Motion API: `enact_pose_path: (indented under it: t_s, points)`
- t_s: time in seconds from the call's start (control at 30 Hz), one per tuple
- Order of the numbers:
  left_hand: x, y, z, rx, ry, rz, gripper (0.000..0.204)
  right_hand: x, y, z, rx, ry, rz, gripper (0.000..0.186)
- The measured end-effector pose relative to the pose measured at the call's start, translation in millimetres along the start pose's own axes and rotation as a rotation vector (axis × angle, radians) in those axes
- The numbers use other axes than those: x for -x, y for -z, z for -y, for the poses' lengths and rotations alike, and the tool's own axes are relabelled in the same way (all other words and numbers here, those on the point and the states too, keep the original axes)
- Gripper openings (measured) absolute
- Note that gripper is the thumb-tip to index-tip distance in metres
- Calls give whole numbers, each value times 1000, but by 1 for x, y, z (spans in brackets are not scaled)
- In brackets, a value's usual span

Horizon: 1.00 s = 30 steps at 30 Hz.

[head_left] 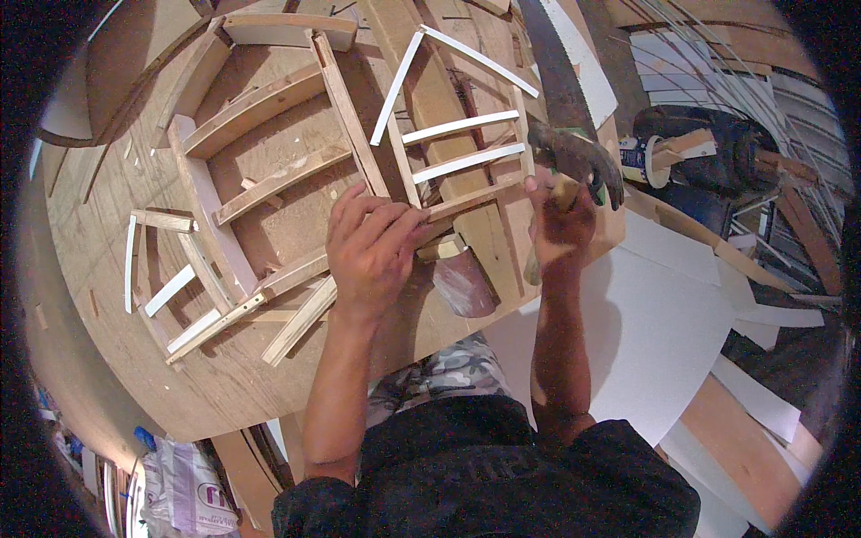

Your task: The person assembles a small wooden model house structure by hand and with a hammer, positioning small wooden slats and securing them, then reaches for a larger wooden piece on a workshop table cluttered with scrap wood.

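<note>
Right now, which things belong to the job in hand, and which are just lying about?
Job in hand:
white-edged frame, at the left hand
hammer, in the right hand

Apparently just lying about:
handsaw
white tub
plastic bag

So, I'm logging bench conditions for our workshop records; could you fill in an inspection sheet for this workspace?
Surface: plywood table, scattered with small chips.
Job's things: large slatted wooden frame; smaller white-stripped frame to its right; third frame at left.
Clutter: saw at the far right; short wooden strip near the front.
Hands: left hand at the large frame's near right corner, exact contact unclear; right hand grips what looks like a hammer.
Cables: nothing seen.
Surroundings: white sheets at right; tub holding scraps beyond them; plastic bag lower left.
</note>
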<state>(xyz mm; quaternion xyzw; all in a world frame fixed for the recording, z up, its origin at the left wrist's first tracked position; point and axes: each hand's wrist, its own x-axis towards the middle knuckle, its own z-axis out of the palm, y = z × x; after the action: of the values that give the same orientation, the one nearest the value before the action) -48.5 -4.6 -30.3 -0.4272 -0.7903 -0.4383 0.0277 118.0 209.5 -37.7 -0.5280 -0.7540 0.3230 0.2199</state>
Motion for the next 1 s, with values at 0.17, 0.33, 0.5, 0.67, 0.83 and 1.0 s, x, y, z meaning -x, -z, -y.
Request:
enact_pose_path:
  t_s: [0.17,0.33,0.5,0.67,0.83,1.0]
  points:
    - [-4,3,-4,16,22,14,21,6,1,-2,-333,-99,-37,35]
    - [0,2,-2,19,8,14,27,9,5,27,-66,33,10,36]
    - [1,1,-1,17,13,2,26,3,2,0,-25,62,21,34]
    - [0,0,-4,1,20,-2,24,5,-2,-4,97,164,-20,28]
    - [2,1,-2,-13,13,3,22,8,1,14,51,-17,23,25]
    - [0,2,-4,-6,9,4,21,14,2,53,-390,-215,78,23]
